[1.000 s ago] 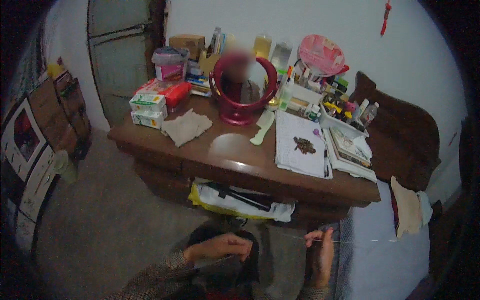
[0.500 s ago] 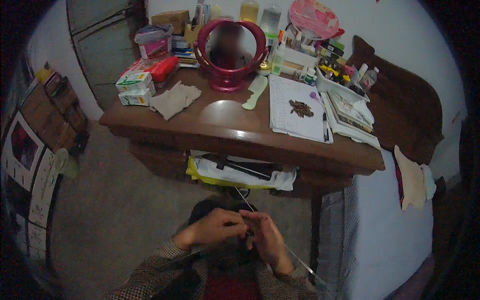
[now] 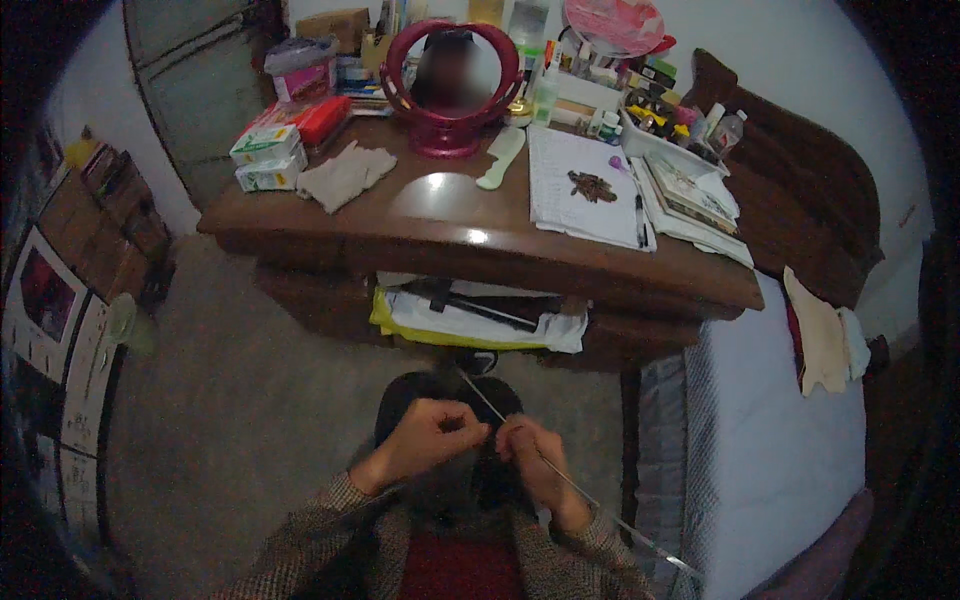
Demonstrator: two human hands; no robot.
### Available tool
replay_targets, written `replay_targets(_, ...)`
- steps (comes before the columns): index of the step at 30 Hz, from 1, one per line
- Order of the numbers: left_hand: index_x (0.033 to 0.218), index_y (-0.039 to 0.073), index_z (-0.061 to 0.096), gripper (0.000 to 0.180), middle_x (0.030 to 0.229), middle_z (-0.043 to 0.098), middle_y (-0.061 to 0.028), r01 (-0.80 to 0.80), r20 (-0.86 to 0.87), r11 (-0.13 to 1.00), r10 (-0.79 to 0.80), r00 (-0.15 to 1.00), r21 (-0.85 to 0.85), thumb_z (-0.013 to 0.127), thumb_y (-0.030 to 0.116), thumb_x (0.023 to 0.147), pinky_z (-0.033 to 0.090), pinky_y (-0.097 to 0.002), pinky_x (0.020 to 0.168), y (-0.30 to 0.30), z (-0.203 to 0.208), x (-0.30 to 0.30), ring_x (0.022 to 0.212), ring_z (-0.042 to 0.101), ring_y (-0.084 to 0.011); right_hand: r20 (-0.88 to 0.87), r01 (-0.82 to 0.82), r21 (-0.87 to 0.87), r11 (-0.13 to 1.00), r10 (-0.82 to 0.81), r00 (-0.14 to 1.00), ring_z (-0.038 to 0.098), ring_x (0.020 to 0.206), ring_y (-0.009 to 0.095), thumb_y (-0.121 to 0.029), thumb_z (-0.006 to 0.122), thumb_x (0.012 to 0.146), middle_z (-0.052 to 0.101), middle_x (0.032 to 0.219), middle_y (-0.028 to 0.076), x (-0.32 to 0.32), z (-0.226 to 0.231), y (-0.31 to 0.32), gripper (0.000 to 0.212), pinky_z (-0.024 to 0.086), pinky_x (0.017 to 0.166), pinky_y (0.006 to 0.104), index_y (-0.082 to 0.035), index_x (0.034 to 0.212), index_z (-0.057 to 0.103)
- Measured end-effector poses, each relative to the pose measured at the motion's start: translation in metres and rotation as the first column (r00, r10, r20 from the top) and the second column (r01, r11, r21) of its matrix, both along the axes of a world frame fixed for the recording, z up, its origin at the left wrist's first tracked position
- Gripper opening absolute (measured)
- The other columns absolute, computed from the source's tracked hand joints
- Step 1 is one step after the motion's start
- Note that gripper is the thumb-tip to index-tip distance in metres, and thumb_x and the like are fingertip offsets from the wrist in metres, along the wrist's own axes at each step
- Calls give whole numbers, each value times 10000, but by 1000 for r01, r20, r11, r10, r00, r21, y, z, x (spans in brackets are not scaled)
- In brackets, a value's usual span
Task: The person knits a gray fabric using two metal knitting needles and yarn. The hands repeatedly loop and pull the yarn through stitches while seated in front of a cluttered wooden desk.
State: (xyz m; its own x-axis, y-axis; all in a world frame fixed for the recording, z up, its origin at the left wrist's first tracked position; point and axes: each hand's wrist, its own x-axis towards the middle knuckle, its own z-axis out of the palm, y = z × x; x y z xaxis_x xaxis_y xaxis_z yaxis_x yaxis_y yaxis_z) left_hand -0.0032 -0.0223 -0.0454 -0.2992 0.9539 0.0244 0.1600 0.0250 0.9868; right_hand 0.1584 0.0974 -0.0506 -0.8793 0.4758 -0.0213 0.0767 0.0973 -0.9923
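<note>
Above my lap, my right hand (image 3: 535, 458) is closed round a long thin pale rod (image 3: 572, 486). The rod slants from the dark gap under the desk, through my fist, to the lower right past my sleeve. Its lower end looks shiny and slightly blurred. Just to the left, my left hand (image 3: 428, 440) has thumb and fingers pinched together, a small gap from my right knuckles. Whatever it may hold is too small to see. Both hands are over my dark trousers (image 3: 400, 392), below the desk's front edge.
A brown wooden desk (image 3: 440, 228) stands ahead, with a red-framed mirror (image 3: 445, 143), pale green comb (image 3: 503, 158), cloth (image 3: 345, 175), and notebook (image 3: 570, 215) bearing small brown pieces (image 3: 592, 187). An open shelf below holds a white-and-yellow bag (image 3: 400, 325). At right is a bed (image 3: 775, 430).
My hands have come apart slightly. The right hand's fingers, stretched out before, are now curled round the rod. The view has tilted a little, so the desk appears higher.
</note>
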Motion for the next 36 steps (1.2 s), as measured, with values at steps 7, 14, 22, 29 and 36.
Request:
replay_targets(7,855,26,603,137,787,599,7,-71,153,997,71,986,-3,597,147,919,457,-231,655,4,-2,12,736,529,-51,63,-120,-163,979,132,989,506,834,88,-259,497,982,581,872,11,-4,-11,-8,263,443,734,255,-15,1006,592)
replay_targets(14,927,11,566,160,764,577,8,-238,115,970,233,966,41,545,168,956,444,-219,611,0,11,28,703,521,-43,42,-116,-228,967,129,991,490,818,73,-268,510,974,561,857,-21,-6,-7,-15,251,426,722,238,-35,1000,599)
replay_targets(22,901,24,550,203,733,562,10,-217,128,973,206,970,76,513,208,977,421,-209,566,-6,11,26,658,504,-29,36,-109,-252,962,122,992,448,747,67,-217,527,956,506,786,-41,-1,-1,-22,193,395,657,237,-49,866,556)
replay_targets(29,887,42,564,186,712,571,20,-234,281,968,200,938,92,523,202,974,430,-222,554,-13,8,17,641,529,-45,-198,226,-177,958,-260,945,444,691,73,-136,537,930,488,745,-6,8,-24,-21,169,384,619,225,-68,774,533)
replay_targets(36,857,58,610,159,764,600,-48,-299,-226,954,293,929,6,625,209,903,464,-269,619,-44,-45,11,710,592,-140,-391,514,-337,789,-614,686,393,597,43,-138,572,914,439,732,-43,10,28,18,156,318,521,194,-95,790,488)
